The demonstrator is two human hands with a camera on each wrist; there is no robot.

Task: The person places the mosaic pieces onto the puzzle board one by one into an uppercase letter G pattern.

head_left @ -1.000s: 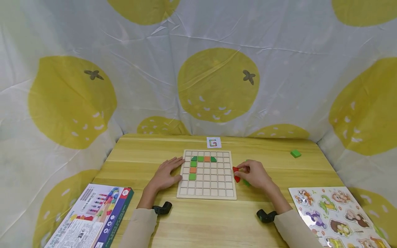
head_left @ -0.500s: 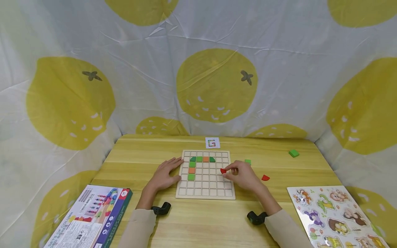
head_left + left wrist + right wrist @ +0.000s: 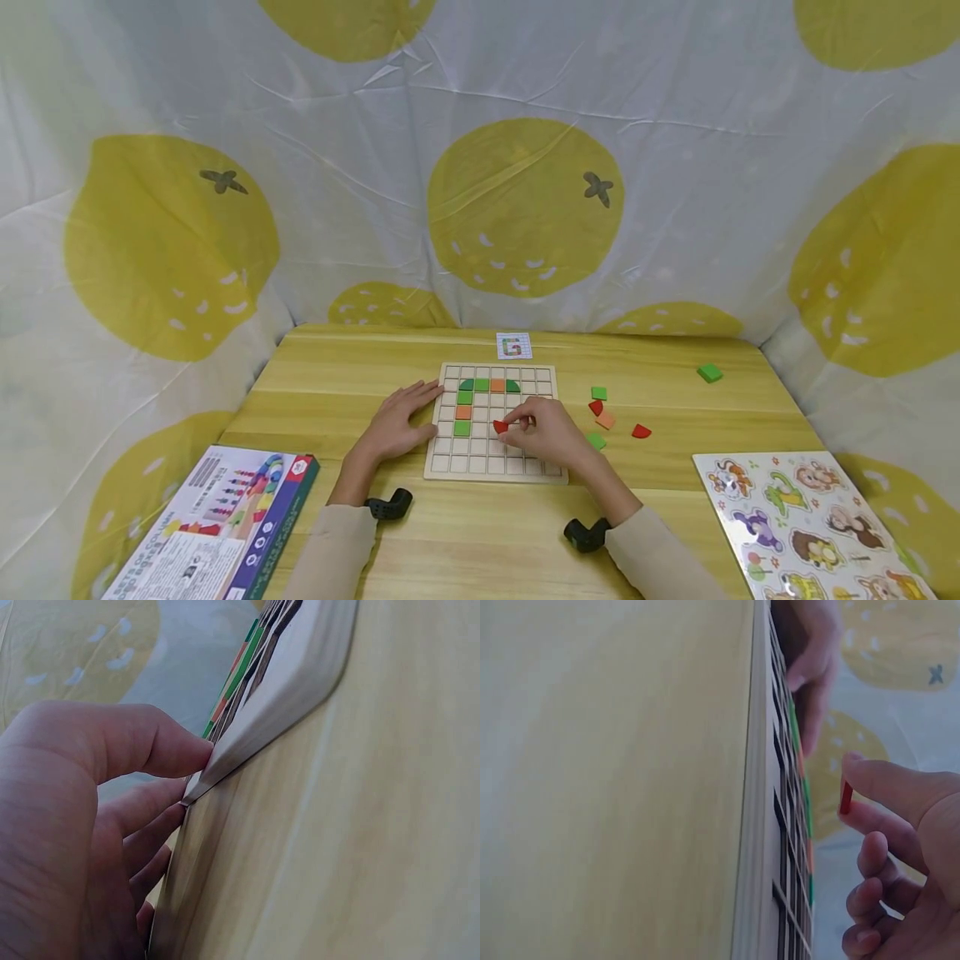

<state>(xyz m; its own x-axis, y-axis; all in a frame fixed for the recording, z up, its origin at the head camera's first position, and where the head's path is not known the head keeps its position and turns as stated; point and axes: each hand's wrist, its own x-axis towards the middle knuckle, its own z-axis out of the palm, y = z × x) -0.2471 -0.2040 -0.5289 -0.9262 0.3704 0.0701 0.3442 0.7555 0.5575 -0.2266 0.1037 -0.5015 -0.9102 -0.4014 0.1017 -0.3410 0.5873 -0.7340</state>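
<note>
A wooden grid board [image 3: 495, 480] lies mid-table, with green and orange square tiles and dark green rounded tiles set in its upper left cells. My right hand [image 3: 551, 433] pinches a red quarter-round tile [image 3: 500, 427] between thumb and index finger over the middle of the board. In the right wrist view that red tile [image 3: 846, 796] is seen edge-on, held apart from the grid. My left hand [image 3: 397, 423] rests at the board's left edge, fingers extended; in the left wrist view its thumb [image 3: 180, 746] touches the rim.
Right of the board lie loose tiles: green squares [image 3: 598, 392], an orange square [image 3: 605, 421] and red quarter-rounds [image 3: 641, 431]. A green tile stack [image 3: 709, 373] sits farther right. A pattern card [image 3: 513, 346] lies behind the board. A box [image 3: 217, 517] and an animal puzzle [image 3: 806, 517] flank the front.
My right hand has picked up a red tile from beside the board and carried it left over the grid, uncovering loose tiles. My left hand has stayed at the board's edge.
</note>
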